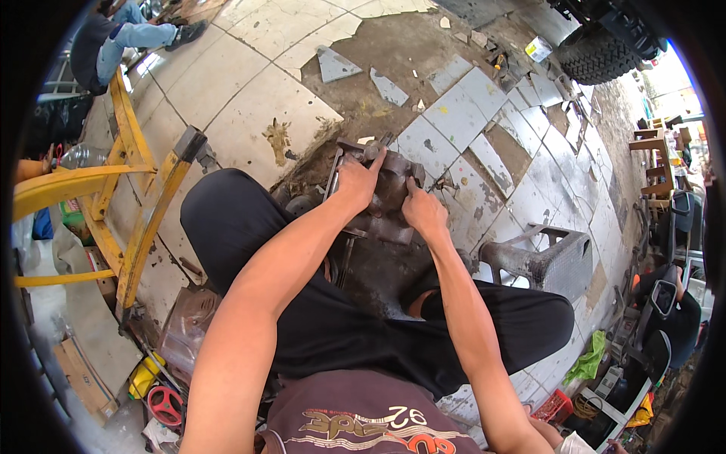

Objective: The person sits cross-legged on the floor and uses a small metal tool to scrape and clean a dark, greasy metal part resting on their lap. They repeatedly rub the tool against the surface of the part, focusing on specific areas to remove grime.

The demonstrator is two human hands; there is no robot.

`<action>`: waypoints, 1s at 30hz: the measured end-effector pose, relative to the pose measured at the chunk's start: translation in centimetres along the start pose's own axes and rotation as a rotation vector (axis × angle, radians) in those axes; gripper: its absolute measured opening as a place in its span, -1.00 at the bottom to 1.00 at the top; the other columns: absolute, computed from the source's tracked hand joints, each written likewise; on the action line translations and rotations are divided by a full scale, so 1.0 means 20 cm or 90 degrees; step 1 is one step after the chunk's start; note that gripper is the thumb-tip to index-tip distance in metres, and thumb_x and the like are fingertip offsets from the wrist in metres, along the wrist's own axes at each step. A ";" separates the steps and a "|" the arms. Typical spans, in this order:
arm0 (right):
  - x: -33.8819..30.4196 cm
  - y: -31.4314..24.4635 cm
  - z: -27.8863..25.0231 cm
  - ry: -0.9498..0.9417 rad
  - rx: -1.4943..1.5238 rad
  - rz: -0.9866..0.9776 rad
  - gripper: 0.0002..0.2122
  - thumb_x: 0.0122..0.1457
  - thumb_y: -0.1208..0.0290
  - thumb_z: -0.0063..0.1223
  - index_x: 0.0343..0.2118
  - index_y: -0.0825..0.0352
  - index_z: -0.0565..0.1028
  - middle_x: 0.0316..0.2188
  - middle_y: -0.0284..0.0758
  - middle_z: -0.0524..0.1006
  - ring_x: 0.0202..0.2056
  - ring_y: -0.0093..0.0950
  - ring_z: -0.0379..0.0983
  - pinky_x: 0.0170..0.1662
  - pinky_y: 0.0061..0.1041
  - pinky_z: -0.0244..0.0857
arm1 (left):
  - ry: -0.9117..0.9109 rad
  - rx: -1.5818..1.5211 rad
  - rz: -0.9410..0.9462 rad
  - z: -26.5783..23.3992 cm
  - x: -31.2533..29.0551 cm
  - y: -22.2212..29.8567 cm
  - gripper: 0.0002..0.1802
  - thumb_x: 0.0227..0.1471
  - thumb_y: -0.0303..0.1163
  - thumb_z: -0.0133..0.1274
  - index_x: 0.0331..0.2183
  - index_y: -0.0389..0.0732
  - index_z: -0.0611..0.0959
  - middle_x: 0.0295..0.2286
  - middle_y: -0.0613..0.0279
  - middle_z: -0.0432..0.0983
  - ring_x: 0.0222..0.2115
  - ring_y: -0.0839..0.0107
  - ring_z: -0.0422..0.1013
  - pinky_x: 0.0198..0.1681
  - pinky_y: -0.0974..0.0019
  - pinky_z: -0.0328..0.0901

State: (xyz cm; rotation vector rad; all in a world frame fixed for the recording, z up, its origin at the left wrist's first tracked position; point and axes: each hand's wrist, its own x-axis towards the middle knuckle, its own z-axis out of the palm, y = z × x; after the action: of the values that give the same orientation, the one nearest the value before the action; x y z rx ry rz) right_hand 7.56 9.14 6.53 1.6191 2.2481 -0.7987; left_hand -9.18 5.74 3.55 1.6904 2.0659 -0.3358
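A dark, greasy metal machine casting with round bosses sits low between my spread knees. My left hand is closed on its far left side, the thumb stretched along the top near a round knob. On the right side of the same casting my right hand is also closed, its thumb pressed against a raised lug. The other fingertips of both hands are partly hidden behind the metal. Below the casting lies a dark, stained surface, partly covered by my legs.
At the left stands a yellow metal frame. A grey plastic stool is by my right knee. Broken tiles lie ahead, with a large tyre beyond. Another person's leg shows far left. Clutter, including a green bag, lines the right.
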 end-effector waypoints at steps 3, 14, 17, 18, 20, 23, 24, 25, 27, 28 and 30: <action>0.04 0.03 0.01 -0.022 -0.012 -0.019 -0.45 0.16 0.32 -0.20 0.28 0.14 0.30 -0.16 0.04 0.59 -0.09 -0.02 0.54 0.00 -0.08 0.38 | 0.033 0.015 0.011 0.01 0.01 0.00 0.70 -0.60 0.19 0.52 0.37 0.09 -0.28 -0.04 -0.63 0.33 -0.08 -0.25 0.46 -0.04 0.03 0.40; 0.01 0.01 0.01 -0.003 -0.039 -0.021 -0.45 0.16 0.30 -0.19 0.28 0.13 0.31 -0.21 0.03 0.61 -0.13 0.01 0.55 -0.02 -0.08 0.39 | 0.052 0.040 -0.011 0.07 0.04 -0.01 0.71 -0.62 0.22 0.51 0.37 0.11 -0.28 -0.02 -0.62 0.32 -0.04 -0.24 0.44 -0.04 0.04 0.39; 0.01 0.01 0.02 0.017 -0.022 -0.016 -0.46 0.15 0.30 -0.19 0.26 0.14 0.33 -0.23 0.04 0.61 -0.15 0.02 0.56 -0.03 -0.07 0.39 | 0.063 0.048 -0.002 0.09 0.05 -0.01 0.70 -0.60 0.22 0.50 0.37 0.09 -0.27 -0.04 -0.61 0.34 -0.06 -0.23 0.45 -0.06 0.04 0.40; 0.01 0.01 0.02 0.021 -0.016 -0.022 -0.46 0.15 0.30 -0.19 0.25 0.15 0.34 -0.23 0.04 0.61 -0.15 0.02 0.56 -0.04 -0.06 0.40 | 0.067 0.052 0.003 0.09 0.05 -0.01 0.69 -0.60 0.22 0.50 0.38 0.09 -0.27 -0.05 -0.60 0.35 -0.07 -0.22 0.46 -0.07 0.04 0.41; -0.02 0.01 0.04 0.003 -0.037 -0.029 -0.48 0.17 0.29 -0.21 0.24 0.09 0.35 -0.22 0.04 0.60 -0.15 0.03 0.55 -0.03 -0.05 0.39 | 0.037 0.048 -0.002 0.09 0.04 -0.02 0.68 -0.58 0.21 0.50 0.38 0.08 -0.26 -0.08 -0.57 0.38 -0.09 -0.20 0.48 -0.08 0.04 0.41; -0.01 0.00 0.02 0.021 -0.030 -0.012 -0.49 0.18 0.30 -0.21 0.23 0.12 0.36 -0.22 0.04 0.60 -0.15 0.03 0.55 -0.04 -0.06 0.40 | 0.032 0.043 -0.004 0.03 0.01 0.01 0.66 -0.55 0.21 0.49 0.38 0.07 -0.25 -0.08 -0.57 0.38 -0.10 -0.19 0.48 -0.09 0.05 0.41; -0.01 -0.01 0.02 0.031 -0.019 -0.006 -0.49 0.17 0.30 -0.20 0.23 0.15 0.37 -0.22 0.04 0.60 -0.15 0.03 0.55 -0.05 -0.07 0.40 | 0.033 0.044 -0.008 0.02 -0.01 0.01 0.65 -0.54 0.21 0.49 0.38 0.06 -0.25 -0.07 -0.58 0.38 -0.10 -0.19 0.48 -0.09 0.06 0.41; -0.02 -0.01 0.01 0.022 -0.019 -0.012 -0.49 0.17 0.30 -0.21 0.23 0.15 0.37 -0.22 0.04 0.60 -0.15 0.03 0.55 -0.04 -0.06 0.40 | 0.032 0.040 0.000 0.03 0.00 0.00 0.65 -0.54 0.20 0.49 0.38 0.07 -0.25 -0.05 -0.60 0.36 -0.09 -0.20 0.47 -0.08 0.06 0.41; -0.02 -0.01 -0.01 0.006 -0.021 -0.024 -0.49 0.18 0.30 -0.21 0.24 0.15 0.36 -0.21 0.06 0.60 -0.14 0.03 0.55 -0.04 -0.06 0.40 | 0.032 0.032 0.016 0.04 0.04 -0.02 0.65 -0.55 0.19 0.49 0.38 0.09 -0.25 -0.02 -0.66 0.31 -0.06 -0.22 0.46 -0.06 0.07 0.41; -0.02 -0.01 0.00 0.003 -0.026 -0.024 -0.49 0.18 0.30 -0.21 0.24 0.15 0.36 -0.21 0.06 0.59 -0.14 0.03 0.55 -0.04 -0.06 0.40 | 0.039 0.035 0.006 0.05 0.04 -0.02 0.65 -0.55 0.18 0.50 0.38 0.10 -0.25 0.00 -0.68 0.29 -0.04 -0.23 0.45 -0.05 0.06 0.40; -0.04 -0.02 0.03 -0.003 -0.036 -0.024 -0.48 0.18 0.31 -0.20 0.25 0.15 0.35 -0.21 0.08 0.59 -0.13 0.04 0.54 -0.03 -0.06 0.39 | 0.050 0.039 -0.014 0.08 0.02 0.00 0.65 -0.55 0.15 0.51 0.38 0.12 -0.25 0.02 -0.71 0.25 -0.01 -0.25 0.42 -0.03 0.06 0.39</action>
State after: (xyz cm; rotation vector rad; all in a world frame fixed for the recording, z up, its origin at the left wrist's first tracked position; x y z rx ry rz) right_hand 7.41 8.09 6.61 1.5532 2.2827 -0.7389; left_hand -9.00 5.43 1.95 1.7427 2.1527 -0.3490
